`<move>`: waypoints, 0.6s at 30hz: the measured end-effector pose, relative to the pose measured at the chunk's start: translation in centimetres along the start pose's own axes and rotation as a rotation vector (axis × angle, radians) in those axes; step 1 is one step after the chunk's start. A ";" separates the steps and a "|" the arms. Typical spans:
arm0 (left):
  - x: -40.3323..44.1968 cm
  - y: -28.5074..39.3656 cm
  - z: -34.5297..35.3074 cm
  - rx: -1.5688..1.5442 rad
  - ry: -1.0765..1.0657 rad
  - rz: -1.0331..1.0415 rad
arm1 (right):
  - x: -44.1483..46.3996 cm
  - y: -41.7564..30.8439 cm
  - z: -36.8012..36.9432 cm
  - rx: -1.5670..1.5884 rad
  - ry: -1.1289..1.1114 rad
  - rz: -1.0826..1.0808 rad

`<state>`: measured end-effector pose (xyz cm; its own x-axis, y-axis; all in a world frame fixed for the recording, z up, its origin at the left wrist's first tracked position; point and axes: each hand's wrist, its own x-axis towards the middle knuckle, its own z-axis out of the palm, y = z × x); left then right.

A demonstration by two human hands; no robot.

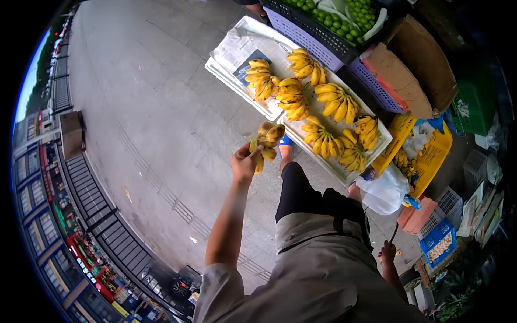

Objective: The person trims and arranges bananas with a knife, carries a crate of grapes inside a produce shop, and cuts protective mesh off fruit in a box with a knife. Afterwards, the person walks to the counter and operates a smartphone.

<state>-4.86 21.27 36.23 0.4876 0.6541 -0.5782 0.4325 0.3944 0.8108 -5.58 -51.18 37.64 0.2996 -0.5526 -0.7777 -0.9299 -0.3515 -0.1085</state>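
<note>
My left hand is closed on the stem end of a small bunch of bananas, held out over the pavement near the corner of a white foam tray. Dark patches mark some of its fruit. Several yellow banana bunches lie spread in the tray, many with brown spots. Low at my right side, my right hand is wrapped round a thin, dark, slightly curved tool; its exact kind is too small to make out.
Purple crates with green round fruit stand beyond the tray. A cardboard box, a yellow box with more bananas and a white plastic bag are on the right. A metal fence runs along the left.
</note>
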 end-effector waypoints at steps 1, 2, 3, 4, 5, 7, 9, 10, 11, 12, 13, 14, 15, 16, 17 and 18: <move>1.6 -0.2 -1.3 0.053 0.002 -0.018 | -0.2 3.3 0.7 -0.069 -0.002 0.020; 4.5 -0.2 -2.4 0.056 -0.023 -0.017 | -1.5 5.5 1.9 -0.365 -0.006 -0.113; 7.7 -1.0 -3.9 0.102 -0.035 0.010 | -2.8 7.7 3.2 -0.661 0.030 -0.247; 10.4 -1.4 -5.4 0.085 -0.031 -0.006 | -2.9 10.2 4.0 -0.977 0.110 -0.420; 13.2 -1.1 -6.5 0.067 -0.030 -0.010 | -4.1 9.6 5.2 -0.995 0.113 -0.402; 18.0 -0.3 -9.1 -0.104 -0.060 -0.051 | -8.4 7.5 6.3 -0.933 0.108 -0.285; 22.9 -1.2 -11.9 -0.246 -0.048 -0.064 | -11.9 5.7 7.8 -0.854 0.103 -0.176; 25.3 -1.5 -13.2 -0.339 -0.051 -0.099 | -13.3 4.9 8.7 -0.812 0.103 -0.125; 27.3 -1.3 -14.0 -0.431 -0.049 -0.128 | -13.8 4.8 9.1 -0.798 0.095 -0.115; 28.9 -1.0 -14.8 -0.468 -0.087 -0.149 | -14.4 4.7 9.4 -0.789 0.076 -0.140; 30.5 -0.6 -15.3 -0.450 -0.140 -0.135 | -14.7 4.8 9.4 -0.785 0.052 -0.169; 31.8 0.2 -15.6 -0.446 -0.173 -0.144 | -14.8 5.1 9.7 -0.779 0.030 -0.202; 33.1 0.5 -16.0 -0.439 -0.208 -0.155 | -15.1 5.5 9.6 -0.771 0.007 -0.238; 34.5 1.0 -16.2 -0.425 -0.225 -0.156 | -15.2 6.0 9.5 -0.754 -0.014 -0.283; 35.6 1.7 -16.3 -0.418 -0.218 -0.167 | -15.4 6.6 9.5 -0.736 -0.029 -0.325; 37.2 1.9 -16.4 -0.403 -0.196 -0.167 | -15.8 6.8 10.1 -0.719 -0.045 -0.365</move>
<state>1.59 56.94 17.73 0.5872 0.4413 -0.6786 0.2078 0.7280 0.6533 -18.75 -37.20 42.94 0.5347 -0.2836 -0.7960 -0.4059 -0.9124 0.0524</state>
